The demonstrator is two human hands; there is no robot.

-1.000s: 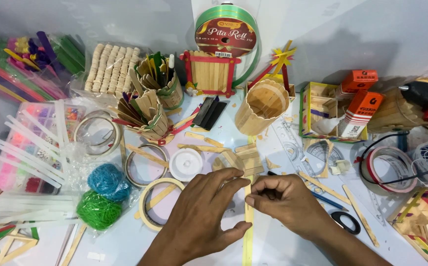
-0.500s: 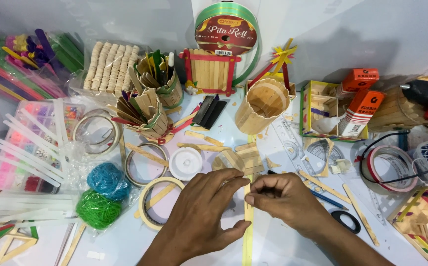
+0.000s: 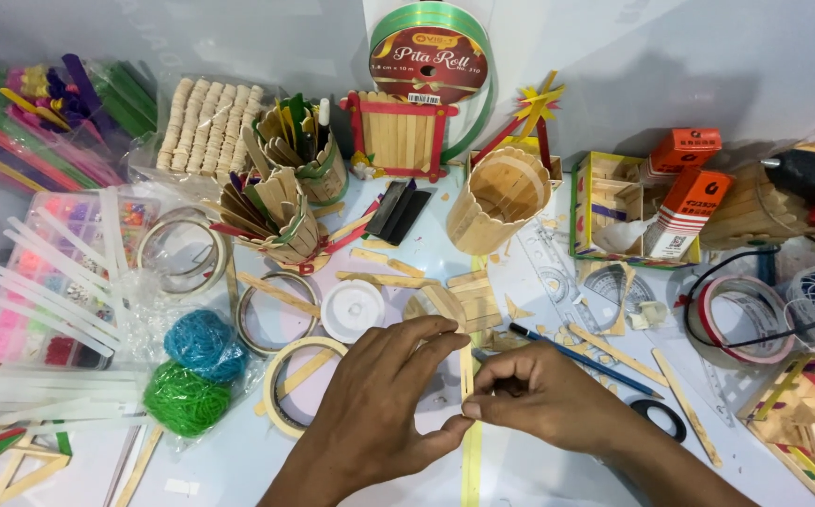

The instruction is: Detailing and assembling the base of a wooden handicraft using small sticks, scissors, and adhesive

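Yellow-green craft stick [image 3: 470,460] lies upright at the bottom centre of the frame on the table [image 3: 557,474], its upper end pinched between both your hands. Your left hand [image 3: 379,408] grips it with thumb and forefinger; your right hand [image 3: 543,399] clamps it from the other side. A blue pencil [image 3: 571,355] lies just beyond your right hand.

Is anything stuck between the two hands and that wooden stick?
Nothing visible. The left hand and right hand both pinch the stick directly, one from each side, where it lies along the yellow strip.
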